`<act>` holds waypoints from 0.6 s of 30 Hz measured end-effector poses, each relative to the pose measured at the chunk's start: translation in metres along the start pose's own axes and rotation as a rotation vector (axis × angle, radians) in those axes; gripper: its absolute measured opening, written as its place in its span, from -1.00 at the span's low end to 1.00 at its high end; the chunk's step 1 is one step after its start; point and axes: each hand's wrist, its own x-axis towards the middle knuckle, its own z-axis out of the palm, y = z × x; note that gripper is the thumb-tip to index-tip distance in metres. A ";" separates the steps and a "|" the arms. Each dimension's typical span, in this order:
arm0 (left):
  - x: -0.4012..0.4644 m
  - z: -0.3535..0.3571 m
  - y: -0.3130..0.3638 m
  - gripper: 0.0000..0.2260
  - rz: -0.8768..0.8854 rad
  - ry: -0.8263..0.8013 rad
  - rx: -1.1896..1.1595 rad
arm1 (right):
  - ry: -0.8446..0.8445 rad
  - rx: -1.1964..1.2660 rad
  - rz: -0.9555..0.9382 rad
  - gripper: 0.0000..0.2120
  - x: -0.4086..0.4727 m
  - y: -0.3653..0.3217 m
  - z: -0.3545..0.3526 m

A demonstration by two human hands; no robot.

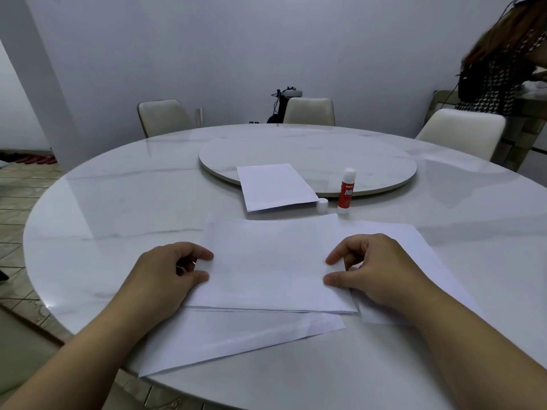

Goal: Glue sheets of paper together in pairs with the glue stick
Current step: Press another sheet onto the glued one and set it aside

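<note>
1. Two hands work: our left hand (170, 272) and right hand (371, 267) each pinch a side edge of the flat white paper sheet (269, 263) on the round marble worktop (124, 202).
2. We see the red-and-white glue stick (346, 192) upright beyond it, uncapped, its small white cap (322, 205) just beside.

One head-worn wide-angle view looks forward and down across the round worktop (118, 202), close above the near edge, facing the far wall (236, 54).
</note>
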 end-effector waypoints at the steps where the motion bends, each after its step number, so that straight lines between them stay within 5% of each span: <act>1: 0.001 0.000 0.000 -0.79 0.003 -0.005 0.010 | 0.006 -0.016 -0.006 -0.79 -0.001 -0.001 0.001; 5: 0.006 -0.002 0.004 -0.79 0.035 -0.064 0.139 | 0.105 -0.094 -0.035 -0.67 -0.003 -0.001 0.001; 10: 0.020 0.012 0.036 -0.73 0.145 0.127 0.162 | 0.378 -0.041 -0.206 -0.87 0.009 -0.026 0.004; 15: 0.026 0.060 0.053 -0.52 0.165 -0.229 0.390 | -0.133 -0.465 -0.138 -0.50 0.019 -0.033 0.058; 18: 0.028 0.066 0.041 -0.50 0.141 -0.297 0.478 | -0.223 -0.531 -0.064 -0.45 0.021 -0.024 0.066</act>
